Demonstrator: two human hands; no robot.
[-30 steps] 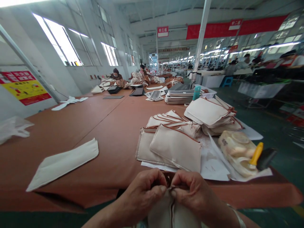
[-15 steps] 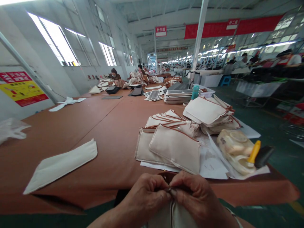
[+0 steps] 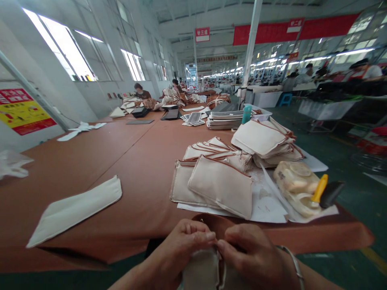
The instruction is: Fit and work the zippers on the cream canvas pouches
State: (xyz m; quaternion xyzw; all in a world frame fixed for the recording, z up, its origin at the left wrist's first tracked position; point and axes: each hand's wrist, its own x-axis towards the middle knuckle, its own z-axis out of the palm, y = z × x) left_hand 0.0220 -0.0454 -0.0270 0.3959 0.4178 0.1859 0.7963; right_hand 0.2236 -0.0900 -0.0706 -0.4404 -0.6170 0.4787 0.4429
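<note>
At the table's near edge, my left hand (image 3: pixel 184 251) pinches the top edge of a cream fabric bag piece (image 3: pixel 200 270) with brown trim. My right hand (image 3: pixel 252 249) has thumb and fingers closed on the same piece, just right of the left fingertips. A narrow brown gap runs down between two cream edges below the fingers. Just behind the hands curves a brown leather-like part (image 3: pixel 216 222) with a small shiny spot. Beyond it lie flat cream pouches (image 3: pixel 222 185) with brown edging, overlapping on white paper (image 3: pixel 269 205).
A second stack of cream pouches (image 3: pixel 261 139) stands farther right. Near the right corner are a cloudy plastic container (image 3: pixel 294 177) and a yellow-handled tool (image 3: pixel 319 189). A long cream panel (image 3: pixel 75 209) lies left on the brown table (image 3: pixel 127 177). People sit at the far end.
My right hand has turned and shifted slightly right, its fingers now a little apart from the left fingertips. More of the cream piece shows below. The whole view has shifted slightly.
</note>
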